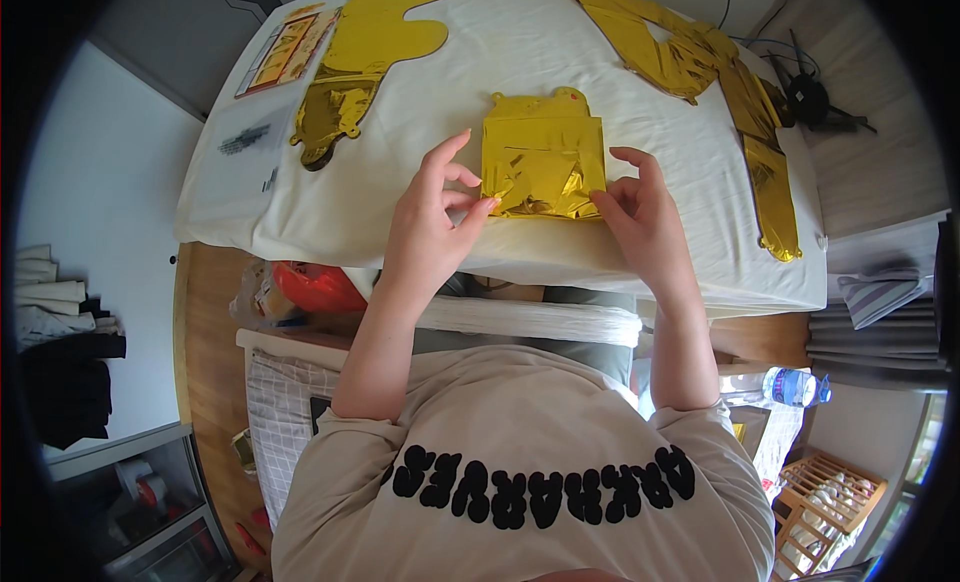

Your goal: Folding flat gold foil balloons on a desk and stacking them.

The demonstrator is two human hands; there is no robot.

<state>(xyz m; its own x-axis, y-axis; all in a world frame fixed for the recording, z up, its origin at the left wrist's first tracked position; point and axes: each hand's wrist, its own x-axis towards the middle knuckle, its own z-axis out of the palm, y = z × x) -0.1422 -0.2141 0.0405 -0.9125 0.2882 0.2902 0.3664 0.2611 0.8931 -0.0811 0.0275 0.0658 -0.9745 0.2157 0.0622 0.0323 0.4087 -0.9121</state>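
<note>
A flat gold foil balloon [545, 167], folded into a rough square, lies near the front edge of the cloth-covered table [430, 97]. Small tabs stick out along its far side, and its near part is creased. At its near left corner my left hand [432, 212] pinches the foil, thumb on the edge and the other fingers bent and raised. My right hand [648, 217] has its thumb on the near right corner, with the index finger lifted and the rest curled; their tips are partly hidden.
Another flat gold foil balloon [375, 42] lies at the far left, beside a clear packet with a picture card [285, 57]. More gold foil [735, 87] stretches down the right side, near a black stand [808, 97]. Below the table are a red bag [315, 287] and a water bottle [788, 387].
</note>
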